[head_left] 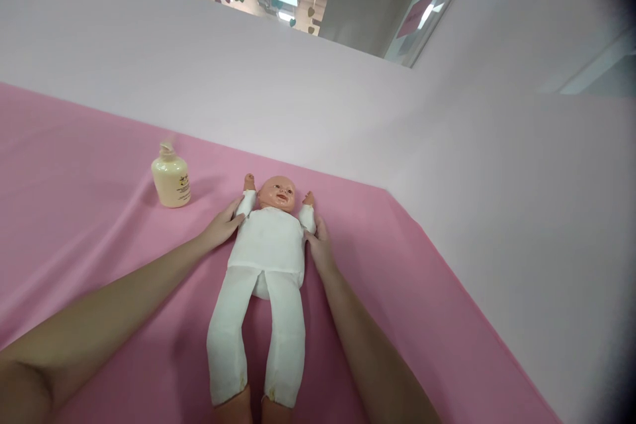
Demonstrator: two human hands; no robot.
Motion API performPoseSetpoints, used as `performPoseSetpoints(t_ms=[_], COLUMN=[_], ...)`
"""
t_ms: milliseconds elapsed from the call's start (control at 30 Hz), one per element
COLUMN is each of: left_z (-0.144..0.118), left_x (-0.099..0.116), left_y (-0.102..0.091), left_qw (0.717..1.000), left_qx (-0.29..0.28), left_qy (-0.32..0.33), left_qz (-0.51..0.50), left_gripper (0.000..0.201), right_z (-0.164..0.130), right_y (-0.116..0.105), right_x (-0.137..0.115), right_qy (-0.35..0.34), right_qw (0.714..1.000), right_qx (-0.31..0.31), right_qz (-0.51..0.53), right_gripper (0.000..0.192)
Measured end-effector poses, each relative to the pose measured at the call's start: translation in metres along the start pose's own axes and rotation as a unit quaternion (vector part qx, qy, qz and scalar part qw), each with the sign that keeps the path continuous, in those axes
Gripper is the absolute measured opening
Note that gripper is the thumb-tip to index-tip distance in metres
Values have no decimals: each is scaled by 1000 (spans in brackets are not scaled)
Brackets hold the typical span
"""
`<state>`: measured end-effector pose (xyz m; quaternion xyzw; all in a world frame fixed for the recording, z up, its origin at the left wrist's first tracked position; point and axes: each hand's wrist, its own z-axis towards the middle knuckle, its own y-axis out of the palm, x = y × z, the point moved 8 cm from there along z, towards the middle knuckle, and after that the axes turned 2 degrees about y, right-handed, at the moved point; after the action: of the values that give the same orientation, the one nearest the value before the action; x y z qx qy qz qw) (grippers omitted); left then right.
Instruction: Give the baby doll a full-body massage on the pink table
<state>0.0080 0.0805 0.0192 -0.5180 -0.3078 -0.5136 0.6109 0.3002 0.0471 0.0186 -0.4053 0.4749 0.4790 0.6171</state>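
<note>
**Both hands at the doll's upper arms**

On my feed, the doll (271,238) lies face up at the centre of the frame, head toward the top and legs running down to the bottom edge. Its body and limbs are covered in white, and both its arms are raised beside its head. I have the left hand (226,223) partly closed about the arm on the frame's left, thumb low near the armpit and fingers farther up the sleeve. The right hand (320,245) is likewise partly closed about the other arm, thumb toward the chest; I cannot tell how firmly either one grips. Under the doll I see a pink cloth (362,238). A cream pump bottle (171,179) stands upright on it, left of centre, apart from the left hand. A pale wall (298,99) rises behind.
</note>
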Motion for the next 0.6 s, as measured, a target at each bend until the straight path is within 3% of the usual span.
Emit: performPoseSetpoints(t_ms=[133, 267, 400, 500, 600], left_z=[3, 3, 1, 2, 4], left_x=[0, 5, 4, 4, 3], left_y=[4, 3, 3, 5, 4], left_qw=[976, 947, 933, 941, 949], left_qx=[11, 9, -3, -31, -29], left_qy=[-26, -40, -58, -43, -24], left_qz=[-217, -318, -355, -333, -314], left_gripper=[70, 63, 41, 21, 16], right_z=[4, 7, 8, 6, 4], right_y=[1, -1, -6, -3, 0], right_x=[0, 3, 9, 9, 7], right_qy=[16, 33, 50, 59, 67], right_qw=[987, 976, 968, 966, 968], right_qx=[-26, -27, -7, -29, -41], right_qz=[157, 213, 246, 250, 239], right_gripper=[69, 60, 42, 26, 22])
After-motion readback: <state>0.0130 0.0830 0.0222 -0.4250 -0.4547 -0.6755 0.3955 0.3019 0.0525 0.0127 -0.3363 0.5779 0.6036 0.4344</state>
